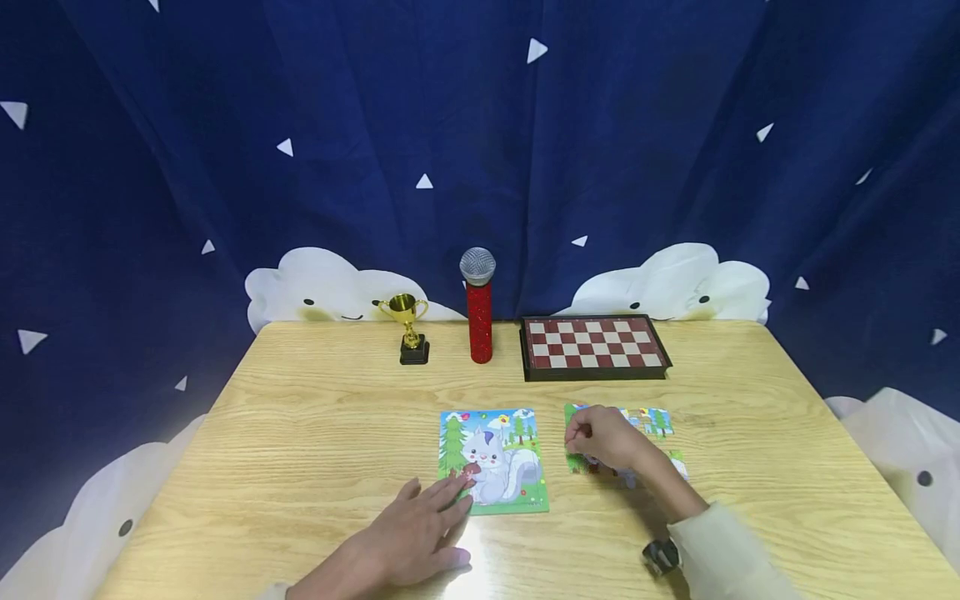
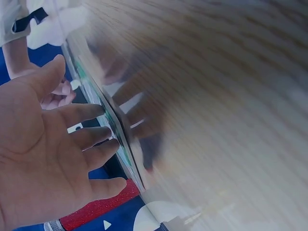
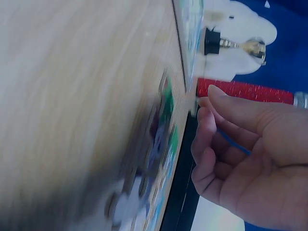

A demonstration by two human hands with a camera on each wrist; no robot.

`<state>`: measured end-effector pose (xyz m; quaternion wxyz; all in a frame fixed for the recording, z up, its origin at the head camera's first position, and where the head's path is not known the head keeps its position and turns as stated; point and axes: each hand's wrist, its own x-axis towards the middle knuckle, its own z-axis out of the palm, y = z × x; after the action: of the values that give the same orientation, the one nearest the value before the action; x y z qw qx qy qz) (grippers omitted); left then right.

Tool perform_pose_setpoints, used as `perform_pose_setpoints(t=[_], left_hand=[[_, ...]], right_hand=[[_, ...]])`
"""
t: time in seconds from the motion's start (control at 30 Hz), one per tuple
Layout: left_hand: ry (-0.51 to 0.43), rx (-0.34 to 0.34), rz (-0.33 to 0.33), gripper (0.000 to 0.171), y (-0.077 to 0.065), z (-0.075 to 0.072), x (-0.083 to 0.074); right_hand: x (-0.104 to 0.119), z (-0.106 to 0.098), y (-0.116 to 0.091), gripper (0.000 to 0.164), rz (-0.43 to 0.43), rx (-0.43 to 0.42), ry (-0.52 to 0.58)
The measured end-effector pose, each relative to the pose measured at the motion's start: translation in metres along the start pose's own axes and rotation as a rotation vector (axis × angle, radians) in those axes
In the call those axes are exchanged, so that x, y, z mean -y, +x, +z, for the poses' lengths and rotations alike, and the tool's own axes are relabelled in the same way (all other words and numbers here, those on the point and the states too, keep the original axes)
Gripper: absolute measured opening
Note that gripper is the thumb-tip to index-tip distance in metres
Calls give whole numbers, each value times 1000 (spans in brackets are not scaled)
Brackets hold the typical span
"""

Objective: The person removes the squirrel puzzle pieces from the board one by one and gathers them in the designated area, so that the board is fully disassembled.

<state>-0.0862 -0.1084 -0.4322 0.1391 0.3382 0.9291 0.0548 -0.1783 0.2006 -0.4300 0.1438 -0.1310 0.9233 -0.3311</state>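
My left hand [image 1: 420, 533] lies with its fingers spread, the fingertips on the lower left part of a square squirrel picture board [image 1: 517, 479]. In the left wrist view, the fingers of the left hand [image 2: 53, 149] look straight. My right hand [image 1: 611, 437] is over a partly joined group of jigsaw pieces [image 1: 658, 422] to the right of the board. The right wrist view shows the right hand [image 3: 240, 144] with curled fingers, thumb and forefinger pinching a small puzzle piece, seen edge-on and mostly hidden. Loose pieces [image 3: 130, 204] lie blurred beneath it.
At the back of the wooden table [image 1: 315, 433] stand a small gold trophy cup [image 1: 405, 312], a red microphone [image 1: 480, 325] and a black-framed red-and-white checkerboard [image 1: 592, 343]. A dark blue curtain [image 1: 360, 100] with white triangles and clouds hangs behind.
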Motion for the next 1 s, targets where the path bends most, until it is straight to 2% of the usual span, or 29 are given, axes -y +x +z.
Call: perform_pose_setpoints(t=[0.3,0.47,0.73,1.0], left_hand=[[-5,-15,30,71,4,0,-5],[2,0,35,72,6,1,-9],[22,20,40,72,7,2,-10],[44,17,40,72,8,3,-11]], right_hand=[[25,24,0,4,-112,16,-13],[34,37,4,5,-138,31,-11],[41,48,8,10,-126,72,-42],[44,51,8,13,-85,67,-45]])
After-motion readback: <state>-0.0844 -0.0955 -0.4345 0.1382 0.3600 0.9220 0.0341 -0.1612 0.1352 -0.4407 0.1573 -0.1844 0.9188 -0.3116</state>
